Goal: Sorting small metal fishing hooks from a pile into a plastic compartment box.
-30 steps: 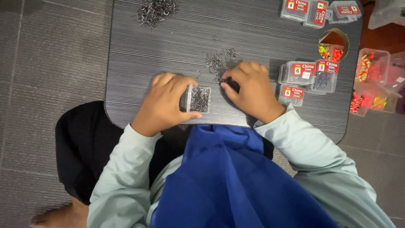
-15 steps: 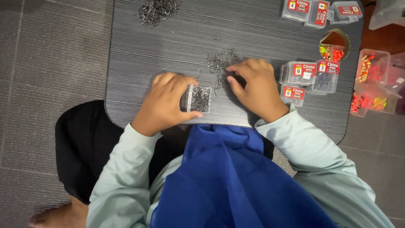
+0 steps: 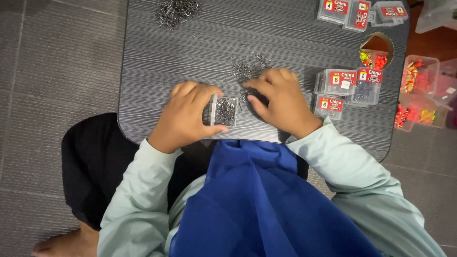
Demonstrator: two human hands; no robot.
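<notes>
My left hand (image 3: 186, 113) grips a small clear plastic box (image 3: 224, 111) half full of small metal hooks, holding it on the dark grey table (image 3: 190, 52). My right hand (image 3: 281, 101) rests just right of the box, fingers curled and pinched over the near edge of a loose pile of hooks (image 3: 247, 67). Whether hooks are between its fingertips is hidden.
A second heap of hooks (image 3: 175, 9) lies at the table's far edge. Closed small boxes with red labels (image 3: 350, 84) stand at the right, more (image 3: 359, 10) at the far right corner. Clear trays of orange and yellow bits (image 3: 416, 78) sit beyond the table's right edge.
My right hand went up from beside the box to the loose pile and has drawn back a little toward the box. The left hand and box have stayed put.
</notes>
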